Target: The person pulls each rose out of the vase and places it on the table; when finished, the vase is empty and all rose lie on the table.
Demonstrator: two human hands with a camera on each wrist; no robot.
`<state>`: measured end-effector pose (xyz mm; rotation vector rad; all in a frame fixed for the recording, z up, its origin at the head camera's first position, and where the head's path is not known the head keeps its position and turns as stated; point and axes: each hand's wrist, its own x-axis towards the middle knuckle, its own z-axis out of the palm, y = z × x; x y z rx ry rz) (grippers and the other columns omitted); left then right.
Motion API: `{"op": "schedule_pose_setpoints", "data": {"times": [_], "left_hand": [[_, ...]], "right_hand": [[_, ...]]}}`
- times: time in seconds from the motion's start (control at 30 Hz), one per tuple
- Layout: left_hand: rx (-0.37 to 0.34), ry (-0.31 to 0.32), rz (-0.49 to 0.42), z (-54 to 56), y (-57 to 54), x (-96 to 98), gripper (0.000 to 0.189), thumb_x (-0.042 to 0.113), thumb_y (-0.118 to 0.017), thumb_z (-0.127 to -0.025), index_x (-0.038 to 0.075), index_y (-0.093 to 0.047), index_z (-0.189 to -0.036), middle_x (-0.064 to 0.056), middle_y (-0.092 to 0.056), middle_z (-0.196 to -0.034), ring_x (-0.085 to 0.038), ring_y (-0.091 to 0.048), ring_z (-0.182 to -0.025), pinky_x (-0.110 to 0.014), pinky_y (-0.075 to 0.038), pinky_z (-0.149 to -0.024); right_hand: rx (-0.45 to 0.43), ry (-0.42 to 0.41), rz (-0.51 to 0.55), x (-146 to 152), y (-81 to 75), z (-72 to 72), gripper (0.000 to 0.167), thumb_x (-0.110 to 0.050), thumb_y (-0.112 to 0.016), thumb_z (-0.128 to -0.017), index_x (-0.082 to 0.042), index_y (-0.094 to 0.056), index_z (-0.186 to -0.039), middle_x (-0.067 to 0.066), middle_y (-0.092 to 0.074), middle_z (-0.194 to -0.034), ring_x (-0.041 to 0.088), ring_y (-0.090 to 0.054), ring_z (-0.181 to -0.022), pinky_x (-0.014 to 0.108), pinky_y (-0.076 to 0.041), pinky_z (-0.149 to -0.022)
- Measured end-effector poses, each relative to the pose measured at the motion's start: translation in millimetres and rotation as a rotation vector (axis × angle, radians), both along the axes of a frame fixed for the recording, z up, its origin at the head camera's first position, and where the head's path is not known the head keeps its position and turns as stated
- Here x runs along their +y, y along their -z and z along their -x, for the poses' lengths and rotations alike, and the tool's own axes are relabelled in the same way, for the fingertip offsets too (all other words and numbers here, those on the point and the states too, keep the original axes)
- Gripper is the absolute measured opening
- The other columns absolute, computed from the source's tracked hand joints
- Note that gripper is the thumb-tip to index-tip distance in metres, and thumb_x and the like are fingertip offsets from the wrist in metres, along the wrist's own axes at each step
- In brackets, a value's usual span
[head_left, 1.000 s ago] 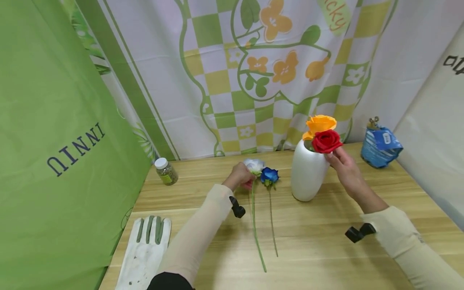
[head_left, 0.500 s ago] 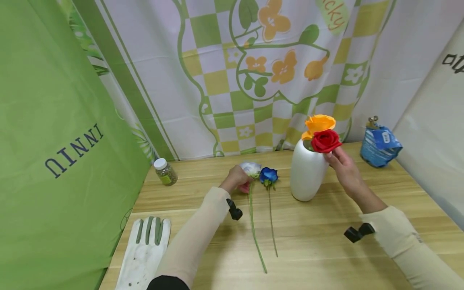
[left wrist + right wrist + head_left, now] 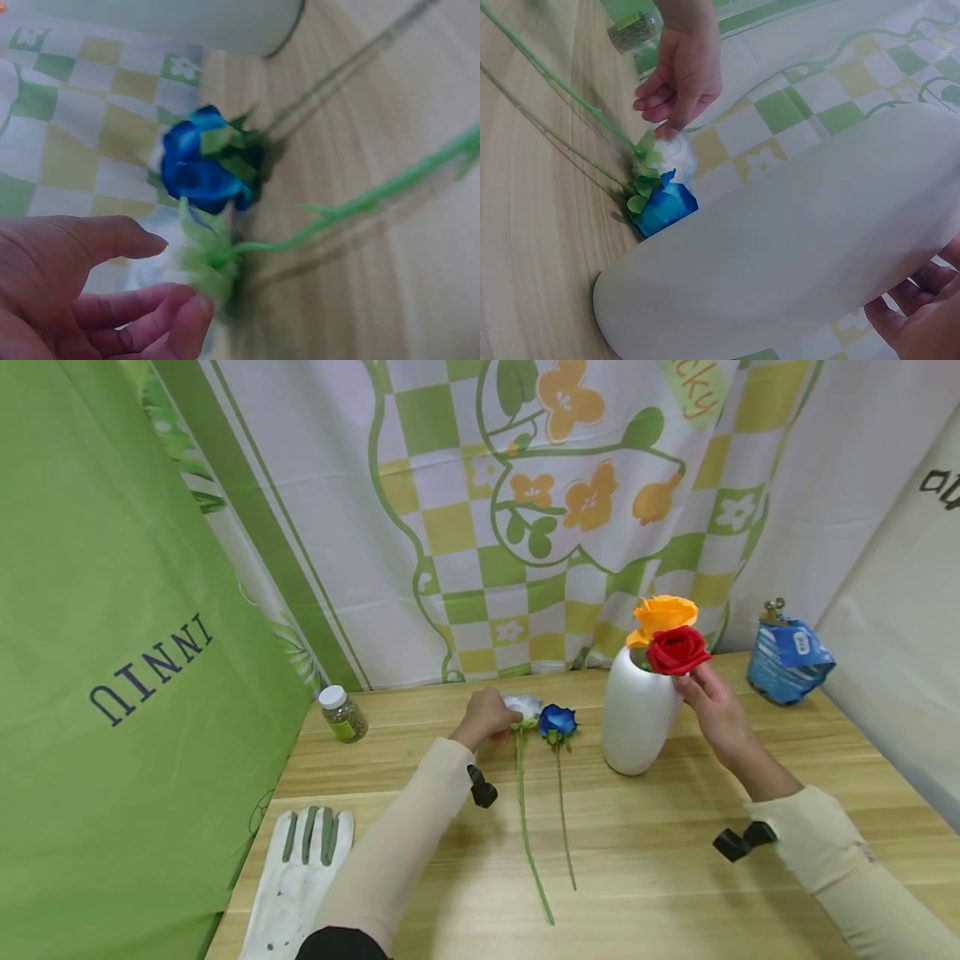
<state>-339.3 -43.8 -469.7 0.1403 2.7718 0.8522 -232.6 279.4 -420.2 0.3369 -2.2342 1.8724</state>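
Note:
Two long-stemmed artificial flowers lie on the wooden table, one a white flower, the other a blue rose. At the white flower's head is my left hand; in the left wrist view, thumb and fingers are apart, with fingertips right at its green sepals. A white vase stands upright to the right, holding an orange flower and a red rose. My right hand holds the vase's upper right side, just below the red rose, with curled fingers against its wall.
A lidded jar stands at the back left, and a white work glove lies at the front left. At the back right sits a blue bag with a clip on top. A patterned curtain hangs behind the table.
My left hand has shifted slightly left and up around the white flower's head, its fingers loosening. The white flower's head has moved slightly left. My right hand stays at the vase.

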Motion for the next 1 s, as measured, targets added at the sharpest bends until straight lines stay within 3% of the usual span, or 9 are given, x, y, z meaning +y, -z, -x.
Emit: {"op": "schedule_pose_setpoints", "data": {"times": [0.13, 0.23, 0.4, 0.47, 0.57, 0.67, 0.77, 0.87, 1.0], "left_hand": [[-0.008, 0.020, 0.023, -2.3, -10.1, 5.9, 0.040, 0.026, -0.072, -0.089, 0.006, -0.063, -0.055, -0.003, -0.054, -0.045, -0.018, -0.059, -0.045, -0.023, -0.047, -0.054], [-0.004, 0.026, -0.009, -4.5, -13.4, 11.2, 0.041, 0.024, -0.070, -0.090, 0.007, -0.060, -0.054, -0.004, -0.055, -0.047, -0.019, -0.056, -0.045, -0.024, -0.047, -0.052], [0.070, 0.034, -0.226, -10.7, -25.3, 19.7, 0.023, 0.021, -0.068, -0.093, 0.014, -0.068, -0.070, -0.011, -0.071, -0.066, -0.032, -0.068, -0.060, -0.027, -0.053, -0.049], [0.133, 0.081, -0.325, -14.9, -35.3, 24.1, 0.011, 0.019, -0.068, -0.094, 0.013, -0.074, -0.088, -0.012, -0.076, -0.078, -0.033, -0.071, -0.066, -0.025, -0.054, -0.049], [0.234, 0.204, -0.413, -24.1, -56.9, 33.3, 0.018, 0.020, -0.067, -0.095, 0.008, -0.074, -0.106, -0.010, -0.076, -0.084, -0.026, -0.068, -0.064, -0.022, -0.052, -0.049], [0.312, 0.337, -0.443, -34.5, -80.0, 45.7, 0.022, 0.020, -0.068, -0.095, 0.007, -0.072, -0.112, -0.006, -0.074, -0.087, -0.013, -0.065, -0.066, -0.020, -0.052, -0.054], [0.390, 0.444, -0.430, -43.4, -98.8, 58.9, 0.022, 0.019, -0.069, -0.094, 0.007, -0.072, -0.112, -0.006, -0.073, -0.089, -0.009, -0.063, -0.071, -0.016, -0.053, -0.061], [0.461, 0.518, -0.411, -49.2, -110.2, 70.6, 0.024, 0.019, -0.071, -0.093, 0.006, -0.072, -0.113, -0.006, -0.073, -0.092, -0.010, -0.063, -0.078, -0.012, -0.054, -0.068], [0.552, 0.586, -0.402, -54.8, -116.3, 82.7, 0.025, 0.017, -0.073, -0.091, 0.004, -0.072, -0.113, -0.007, -0.073, -0.096, -0.013, -0.066, -0.085, -0.014, -0.057, -0.073]], "right_hand": [[0.022, -0.001, 0.040, 1, 2.9, -1.1, 0.049, -0.023, -0.046, -0.107, -0.013, -0.037, -0.155, -0.010, -0.045, -0.153, -0.010, -0.045, -0.125, 0.002, -0.044, -0.092], [0.042, -0.007, 0.067, 1, 4.4, -1.6, 0.048, -0.022, -0.046, -0.107, -0.013, -0.040, -0.153, -0.024, -0.050, -0.139, -0.011, -0.047, -0.121, 0.002, -0.044, -0.092], [0.049, -0.007, 0.059, -1, 4.3, -1.7, 0.048, -0.022, -0.046, -0.107, -0.012, -0.039, -0.153, -0.024, -0.050, -0.138, -0.012, -0.048, -0.121, 0.002, -0.044, -0.092], [0.044, -0.006, 0.050, -1, 4.4, -1.8, 0.049, -0.023, -0.046, -0.107, -0.012, -0.038, -0.154, -0.022, -0.049, -0.141, -0.012, -0.048, -0.121, 0.002, -0.044, -0.092], [0.037, 0.001, 0.033, -2, 4.8, -1.8, 0.050, -0.024, -0.046, -0.107, -0.012, -0.037, -0.154, -0.022, -0.048, -0.141, -0.013, -0.047, -0.121, 0.002, -0.044, -0.092], [0.038, 0.010, 0.030, -2, 5.4, -1.7, 0.049, -0.023, -0.046, -0.107, -0.012, -0.039, -0.154, -0.025, -0.050, -0.138, -0.013, -0.048, -0.119, 0.002, -0.044, -0.091], [0.039, 0.011, 0.038, -2, 4.9, -1.2, 0.048, -0.023, -0.046, -0.107, -0.013, -0.040, -0.153, -0.026, -0.051, -0.136, -0.012, -0.049, -0.119, 0.002, -0.044, -0.091], [0.037, -0.001, 0.057, -2, 3.8, -0.3, 0.048, -0.023, -0.046, -0.107, -0.014, -0.039, -0.154, -0.024, -0.050, -0.138, -0.011, -0.048, -0.120, 0.002, -0.044, -0.091], [0.032, -0.022, 0.095, -2, 3.4, 0.4, 0.049, -0.022, -0.047, -0.107, -0.012, -0.039, -0.154, -0.024, -0.052, -0.136, -0.010, -0.049, -0.120, 0.002, -0.044, -0.092]]}}
